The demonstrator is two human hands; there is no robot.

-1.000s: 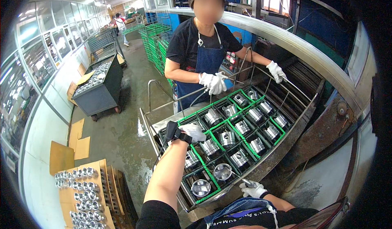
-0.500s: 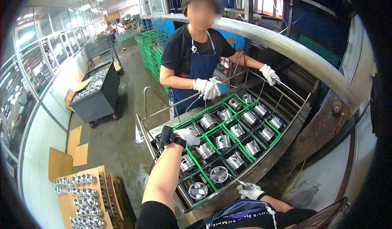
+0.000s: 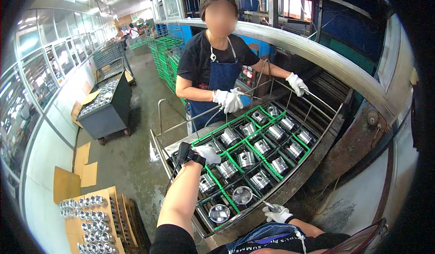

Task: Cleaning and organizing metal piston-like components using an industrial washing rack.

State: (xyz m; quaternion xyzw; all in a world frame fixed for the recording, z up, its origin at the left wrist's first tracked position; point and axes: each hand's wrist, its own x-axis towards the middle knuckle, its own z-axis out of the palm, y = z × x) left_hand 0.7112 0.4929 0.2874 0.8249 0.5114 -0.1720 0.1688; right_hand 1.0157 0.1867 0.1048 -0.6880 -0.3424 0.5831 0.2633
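My left hand, in a white glove with a black strapped device at the wrist, reaches over the left side of a green-and-black wire rack. Its fingers are partly hidden, and whether they grip the rack or a part cannot be made out. Metal pistons sit in the rack's compartments, most lying on their sides. Two near ones, including a piston in the front corner, show their round open ends. At the rack's near right edge, my gloved right hand is closed around a short metal rod.
A metal-railed frame surrounds the rack. Across it a co-worker in white gloves holds the rails. Rows of pistons stand on a cardboard-topped stack at lower left. A grey wheeled bin and green wire baskets stand farther back.
The view has shifted slightly. Both my hands keep nearly the same places on the rack, and the co-worker's hands stay at the rails.
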